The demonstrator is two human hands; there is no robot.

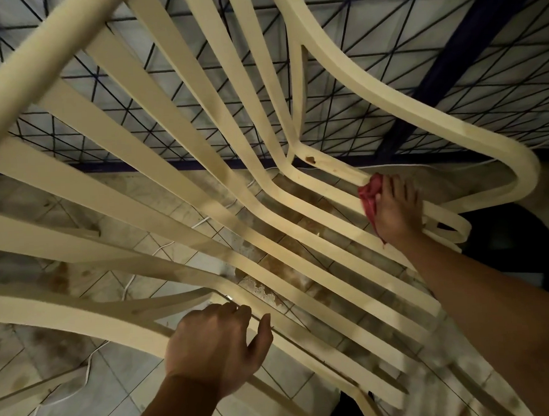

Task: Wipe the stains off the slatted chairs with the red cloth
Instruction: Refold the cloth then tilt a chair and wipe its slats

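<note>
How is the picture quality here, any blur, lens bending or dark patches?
Head view: dim, warm light; the wide lens bows the chair slats into curves; the top rail nearest the camera is soft; the lower right corner is smeared and murky; the right hand pressing the red cloth reads fairly sharp.

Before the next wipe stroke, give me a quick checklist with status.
1. Red cloth pressed on a slat by right hand: ok.
2. Left hand grips slatted chair, steadying it: ok.
3. Brown stain beyond the cloth removed: not ok, visible on the slat.
4. Near slats free of grime: not ok, dark smudges.
5. Cloth's wiping face clean: cannot tell, hidden.
6. White cable below clear of both hands: ok.
</note>
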